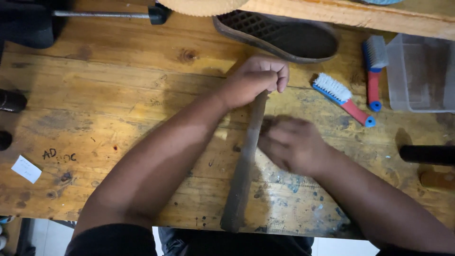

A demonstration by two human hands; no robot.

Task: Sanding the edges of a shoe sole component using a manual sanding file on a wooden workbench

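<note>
A long, flat, dark grey strip, worn like a file or a rubber band, lies lengthwise on the wooden workbench, running from the near edge toward the far side. My left hand is closed on its far end. My right hand is blurred with motion just right of the strip's middle, fingers curled against its edge; whether it holds anything is unclear.
A dark shoe sole lies tread-up at the back. Two blue and red brushes lie to the right, beside a clear plastic tub. A threaded metal rod is at back left, a black cylinder at right, a paper scrap at left.
</note>
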